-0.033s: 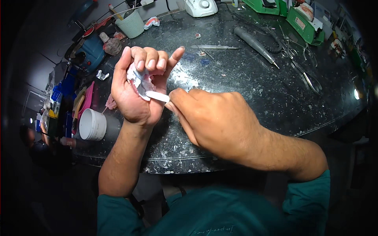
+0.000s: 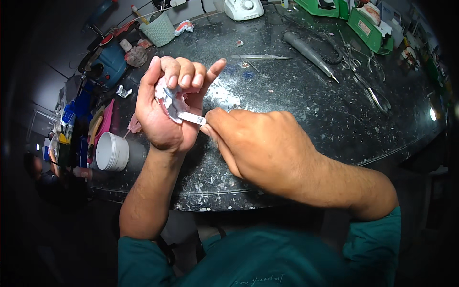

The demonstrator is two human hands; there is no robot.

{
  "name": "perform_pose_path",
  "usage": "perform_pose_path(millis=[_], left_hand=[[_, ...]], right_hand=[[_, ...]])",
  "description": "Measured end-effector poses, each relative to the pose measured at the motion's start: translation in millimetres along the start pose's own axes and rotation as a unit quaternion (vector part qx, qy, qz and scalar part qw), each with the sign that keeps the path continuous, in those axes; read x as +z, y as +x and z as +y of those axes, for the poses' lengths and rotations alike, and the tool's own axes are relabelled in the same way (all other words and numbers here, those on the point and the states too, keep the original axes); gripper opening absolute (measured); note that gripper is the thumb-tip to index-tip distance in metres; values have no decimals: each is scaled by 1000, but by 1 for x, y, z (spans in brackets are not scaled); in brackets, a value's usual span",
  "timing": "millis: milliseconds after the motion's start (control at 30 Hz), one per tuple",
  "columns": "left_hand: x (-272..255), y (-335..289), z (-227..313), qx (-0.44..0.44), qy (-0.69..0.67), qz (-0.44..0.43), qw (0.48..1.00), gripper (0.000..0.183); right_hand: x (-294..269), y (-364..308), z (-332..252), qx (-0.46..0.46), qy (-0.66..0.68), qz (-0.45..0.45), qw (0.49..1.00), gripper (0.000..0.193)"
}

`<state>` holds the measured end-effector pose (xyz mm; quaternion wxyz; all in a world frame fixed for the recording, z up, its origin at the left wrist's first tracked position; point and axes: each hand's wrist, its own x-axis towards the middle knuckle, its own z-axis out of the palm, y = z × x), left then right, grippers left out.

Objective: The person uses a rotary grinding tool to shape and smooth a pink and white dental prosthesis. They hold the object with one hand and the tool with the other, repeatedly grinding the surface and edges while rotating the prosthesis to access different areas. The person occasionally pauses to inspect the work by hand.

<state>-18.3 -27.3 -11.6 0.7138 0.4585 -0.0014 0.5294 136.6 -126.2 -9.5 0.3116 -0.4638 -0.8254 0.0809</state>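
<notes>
My left hand (image 2: 165, 107) is raised, palm up, with its fingers curled over a pink and whitish-grey dental piece (image 2: 173, 101); the little finger sticks out. Lumpy and partly coated in white, the piece rests against the palm, and the fingers hide its far side. From the right, my right hand (image 2: 267, 146) grips a flat-bladed knife (image 2: 192, 118) whose handle is hidden inside the fist. The tip of its short metal blade touches the lower right edge of the piece, close to the left palm.
On the dark, speckled bench (image 2: 267, 95) lie a slim metal tool (image 2: 263, 57), a grey handpiece (image 2: 311, 55) and scissor-like instruments (image 2: 363, 86). A white tub (image 2: 113, 151) stands left of my forearm. Green bins (image 2: 370, 31) and a white control unit (image 2: 244, 8) are at the back.
The knife blade has turned slightly, its face going from bright white to grey metal. My left hand has shifted very slightly; both grips are the same.
</notes>
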Motion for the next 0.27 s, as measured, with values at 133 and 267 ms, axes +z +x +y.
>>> perform_pose_path(millis=[133, 267], left_hand=[[3, -1, -7, 8, -6, 34, 999, 41], [7, 0, -9, 22, -43, 23, 999, 39]], right_hand=[[8, -1, 1, 17, 38, -2, 999, 14], [21, 3, 0, 38, 134, -27, 990, 25]])
